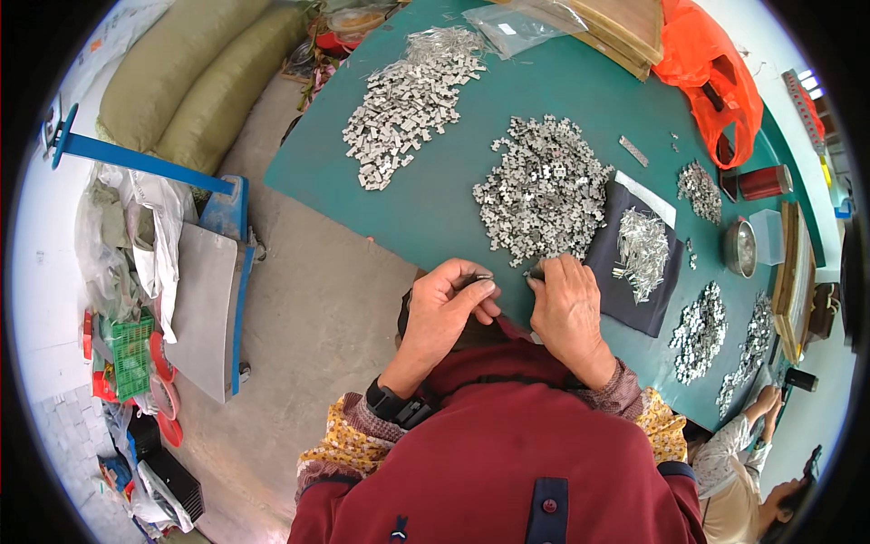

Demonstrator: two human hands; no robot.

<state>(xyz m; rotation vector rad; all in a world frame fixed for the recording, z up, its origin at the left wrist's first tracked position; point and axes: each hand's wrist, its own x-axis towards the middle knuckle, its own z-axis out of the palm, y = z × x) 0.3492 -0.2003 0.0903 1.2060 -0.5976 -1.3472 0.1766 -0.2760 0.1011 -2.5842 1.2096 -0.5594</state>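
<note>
Your left hand [449, 304] pinches a small dark metal piece [478, 282] btwn thumb and fingertips, narrow grip, right at the near edge of the green table [435, 195]. Right hand [566, 304] lies fingers-down by the big pile of small silvery stamped metal parts [544, 190]; can't tell if it holds one. Risk: piece sits over the table edge w/ only a light pinch, so a slip drops it to the concrete floor [317, 299]. A sleeve could also drag parts off.

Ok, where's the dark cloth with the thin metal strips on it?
In the head view the dark cloth lies on the green table, just right of the right hand, beside the middle pile of metal pieces.
</note>
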